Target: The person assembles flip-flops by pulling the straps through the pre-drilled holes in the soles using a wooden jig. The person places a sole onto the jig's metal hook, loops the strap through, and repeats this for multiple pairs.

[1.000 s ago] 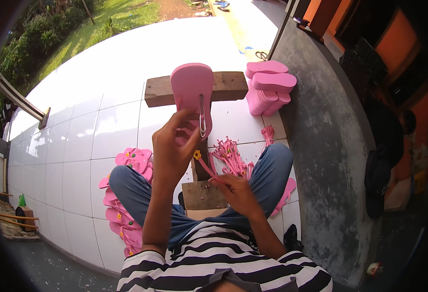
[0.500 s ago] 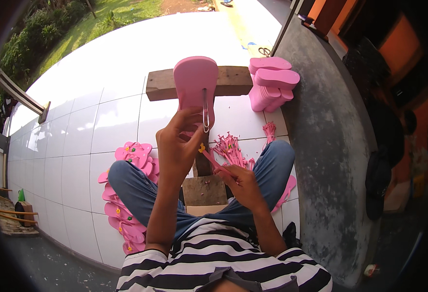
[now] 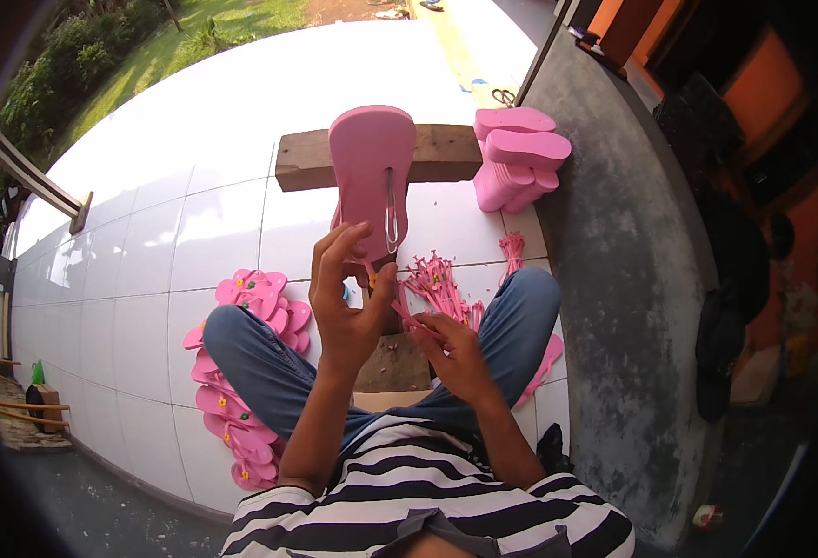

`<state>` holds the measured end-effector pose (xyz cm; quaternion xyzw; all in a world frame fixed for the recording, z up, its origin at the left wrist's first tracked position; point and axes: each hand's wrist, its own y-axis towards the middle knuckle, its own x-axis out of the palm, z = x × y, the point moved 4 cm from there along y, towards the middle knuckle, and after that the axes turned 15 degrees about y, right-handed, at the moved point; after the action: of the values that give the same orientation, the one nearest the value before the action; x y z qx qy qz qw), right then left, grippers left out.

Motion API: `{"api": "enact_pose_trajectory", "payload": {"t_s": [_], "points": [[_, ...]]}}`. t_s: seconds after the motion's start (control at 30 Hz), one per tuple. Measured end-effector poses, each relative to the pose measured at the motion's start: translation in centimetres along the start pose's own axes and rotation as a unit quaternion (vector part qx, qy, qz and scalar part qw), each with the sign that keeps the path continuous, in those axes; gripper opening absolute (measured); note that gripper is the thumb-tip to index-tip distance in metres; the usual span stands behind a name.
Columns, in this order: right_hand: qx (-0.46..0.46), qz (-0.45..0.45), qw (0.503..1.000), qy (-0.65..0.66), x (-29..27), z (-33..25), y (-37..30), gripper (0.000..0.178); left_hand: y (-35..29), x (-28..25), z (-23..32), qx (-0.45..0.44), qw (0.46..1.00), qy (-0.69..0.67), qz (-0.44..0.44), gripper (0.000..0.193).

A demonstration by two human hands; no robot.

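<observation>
A pink sandal sole [image 3: 370,177] leans upright against a wooden beam, with a looped metal wire tool [image 3: 391,219] stuck through a hole in it. Just below the sole, my left hand [image 3: 344,312] is closed, fingers curled round a pink sandal strap [image 3: 403,309] near its small yellow flower [image 3: 372,277]. Part of that grip is hidden by the fingers. My right hand [image 3: 453,353], lower and to the right, pinches the strap's other end. A thin pink band shows along the sole's left edge.
The wooden beam [image 3: 304,163] lies across a wooden stand with a block [image 3: 392,365] between my legs. Pink straps [image 3: 438,290] lie in a heap on the right, below stacked pink soles [image 3: 527,149]. Strapped pink sandals [image 3: 227,402] pile up at left. Scissors [image 3: 503,97] lie farther off.
My left hand has moved down off the sole's lower part to the strap and flower. My right hand keeps the strap, shifted only slightly. The sole stays against the beam.
</observation>
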<state>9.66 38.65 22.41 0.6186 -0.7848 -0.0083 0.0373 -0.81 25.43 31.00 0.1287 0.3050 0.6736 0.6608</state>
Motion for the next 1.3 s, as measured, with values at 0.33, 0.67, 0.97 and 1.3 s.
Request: {"api": "enact_pose_trajectory", "payload": {"t_s": [0.33,0.67,0.97,1.3], "points": [[-0.232,-0.001,0.973,-0.003,-3.0,-9.8,0.7,0.017,-0.8,-2.5,4.1,0.296,0.919,0.206,-0.161,0.03],[-0.117,0.125,0.94,0.296,2.4,-7.8,3.4,0.029,-2.8,-0.5,2.5,0.157,0.97,0.187,0.006,0.021],[-0.168,0.092,0.981,0.03,3.0,-8.7,5.2,0.021,-3.1,0.5,0.5,0.209,0.966,0.152,0.019,0.014],[-0.068,-0.058,0.929,0.359,2.7,-7.2,7.4,0.026,7.3,-2.8,-1.5,0.094,0.968,0.227,0.051,0.032]]}}
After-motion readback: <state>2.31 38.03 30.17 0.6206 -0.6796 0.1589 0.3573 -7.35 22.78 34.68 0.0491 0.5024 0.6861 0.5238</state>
